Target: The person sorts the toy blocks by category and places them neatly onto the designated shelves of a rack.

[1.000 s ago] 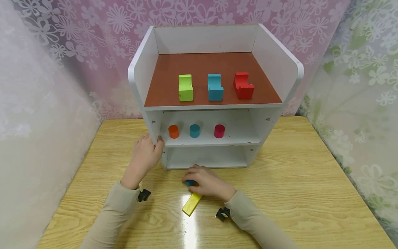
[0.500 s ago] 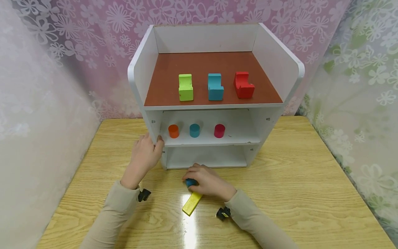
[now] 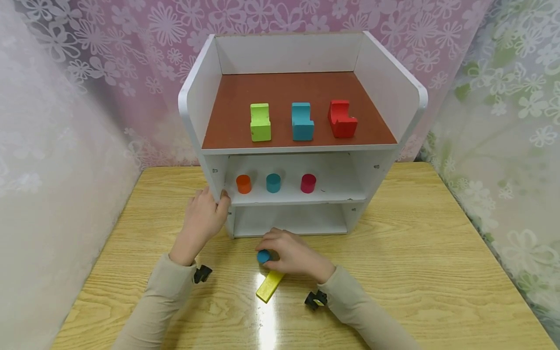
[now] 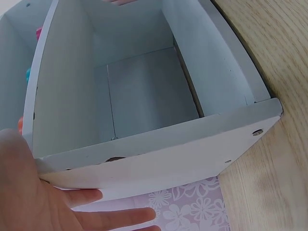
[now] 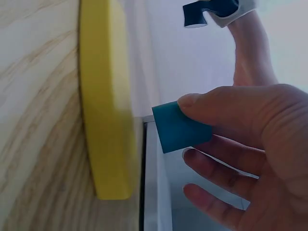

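My right hand [image 3: 288, 253] pinches a blue cylinder block [image 3: 263, 256] between thumb and fingers, just in front of the shelf. In the right wrist view the cylinder [image 5: 180, 126] shows side-on, with the thumb on top. A flat yellow block [image 3: 270, 287] lies on the table right beneath this hand, partly covered by it. With the left hand [image 3: 204, 216] I hold the white shelf unit [image 3: 280, 204] by the front edge of its left side panel. In the left wrist view, the fingers [image 4: 115, 219] extend along the outer side.
On the brown top stand notched blocks in green [image 3: 260, 124], blue [image 3: 302, 124] and red [image 3: 342, 120]. The middle shelf carries orange [image 3: 243, 184], teal [image 3: 273, 183] and crimson [image 3: 308, 183] cylinders. Curtains [image 3: 280, 17] surround the wooden table [image 3: 437, 262].
The blue cylinder has turned in my right fingers, so its round end now faces up toward the head camera. My left hand stays on the side panel.
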### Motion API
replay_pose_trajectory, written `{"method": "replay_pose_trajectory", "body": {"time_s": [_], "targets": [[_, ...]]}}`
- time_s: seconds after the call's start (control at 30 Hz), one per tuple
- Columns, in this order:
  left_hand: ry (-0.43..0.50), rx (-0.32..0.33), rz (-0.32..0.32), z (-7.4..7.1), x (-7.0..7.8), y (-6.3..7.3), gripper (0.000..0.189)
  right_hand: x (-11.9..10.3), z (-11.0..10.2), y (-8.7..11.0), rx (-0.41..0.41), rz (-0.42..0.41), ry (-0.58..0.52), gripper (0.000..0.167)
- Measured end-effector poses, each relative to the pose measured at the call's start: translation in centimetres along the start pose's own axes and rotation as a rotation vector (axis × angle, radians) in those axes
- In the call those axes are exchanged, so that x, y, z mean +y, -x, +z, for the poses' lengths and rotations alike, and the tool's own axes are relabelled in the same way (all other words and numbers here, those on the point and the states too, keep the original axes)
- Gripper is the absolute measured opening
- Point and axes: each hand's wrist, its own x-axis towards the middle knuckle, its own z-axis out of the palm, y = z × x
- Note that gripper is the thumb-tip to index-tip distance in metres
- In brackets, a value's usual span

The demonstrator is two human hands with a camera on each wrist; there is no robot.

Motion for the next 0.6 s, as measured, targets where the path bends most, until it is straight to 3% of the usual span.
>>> {"method": "replay_pose_trajectory", "body": {"time_s": [0.3, 0.6], "targets": [[0.001, -0.007, -0.003, 0.0, 0.0, -0.1, 0.037, -0.9, -1.5, -0.2, 0.01, 0.002, -0.005, 0.023], [0.009, -0.026, -0.018, 0.0, 0.0, -0.1, 0.04, -2.1, -3.9, -0.2, 0.097, -0.066, -0.003, 0.022]]}}
